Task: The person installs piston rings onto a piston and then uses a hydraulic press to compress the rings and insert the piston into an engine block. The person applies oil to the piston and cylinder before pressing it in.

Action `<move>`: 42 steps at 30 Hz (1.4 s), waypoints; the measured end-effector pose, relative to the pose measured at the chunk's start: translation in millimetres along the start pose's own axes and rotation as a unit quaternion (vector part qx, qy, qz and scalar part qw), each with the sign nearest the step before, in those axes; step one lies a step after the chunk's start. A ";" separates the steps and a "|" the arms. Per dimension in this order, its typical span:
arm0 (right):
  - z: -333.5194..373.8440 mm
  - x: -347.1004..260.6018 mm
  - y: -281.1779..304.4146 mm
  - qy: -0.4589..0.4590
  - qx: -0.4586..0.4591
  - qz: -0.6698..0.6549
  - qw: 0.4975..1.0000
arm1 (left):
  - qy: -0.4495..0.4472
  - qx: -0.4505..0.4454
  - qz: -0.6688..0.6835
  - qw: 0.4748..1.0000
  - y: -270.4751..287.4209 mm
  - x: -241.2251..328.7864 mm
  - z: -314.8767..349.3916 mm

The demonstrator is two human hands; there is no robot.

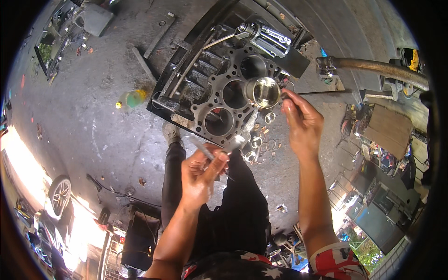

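You stand over a big grey engine block (193, 109) with three wide round holes open on top. A shiny ribbed metal part (270, 41) sits at its far end. On the ground to your left is a green bottle (134, 98) with a yellow cap.

Your right hand (305, 125) is up by the block's right edge. Its fingers are bent, with the tips right beside a bright round metal piece (264, 92). That piece is next to the middle hole; I cannot tell if you pinch it.

Your left hand (198, 173) is low, near the closest hole, its fingers curled tight around a thin metal tool (236, 143). The tool is too blurry to name.

Little metal rings (264, 147) lie past the block's right side.

You seem to be at a checking or fitting step with the round piece. The next move likely needs a steady right hand, with the thin tool brought over gently, so nothing gets scratched.
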State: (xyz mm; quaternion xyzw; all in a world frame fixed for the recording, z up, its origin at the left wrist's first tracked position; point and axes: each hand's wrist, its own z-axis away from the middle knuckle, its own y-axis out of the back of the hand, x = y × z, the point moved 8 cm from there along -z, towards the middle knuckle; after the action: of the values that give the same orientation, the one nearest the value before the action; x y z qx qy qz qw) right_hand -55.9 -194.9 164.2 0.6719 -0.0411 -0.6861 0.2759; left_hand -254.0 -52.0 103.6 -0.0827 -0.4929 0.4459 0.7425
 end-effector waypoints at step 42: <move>-8.0 -48.3 212.1 -0.055 0.262 -0.189 0.945 | 0.005 0.033 0.022 0.999 85.2 -28.1 -6.8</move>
State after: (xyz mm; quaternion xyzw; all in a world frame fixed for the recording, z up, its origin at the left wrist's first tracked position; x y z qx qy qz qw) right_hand 17.5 -350.6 297.5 0.6774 -0.1069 -0.7263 -0.0474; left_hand -301.3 -20.6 33.8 -0.0714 -0.4722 0.4778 0.7373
